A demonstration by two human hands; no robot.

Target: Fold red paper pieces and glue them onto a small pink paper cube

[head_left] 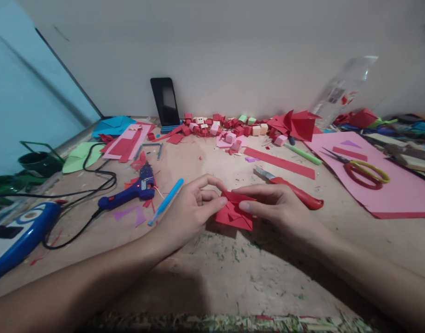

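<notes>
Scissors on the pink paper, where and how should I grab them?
I'd take the scissors by the red and yellow handle loops, coming from the near right with your right hand. They lie flat on the pink paper, with the loops toward the right and the dark blades pointing left and away from you, so that side should keep your fingers off the blades.
</notes>
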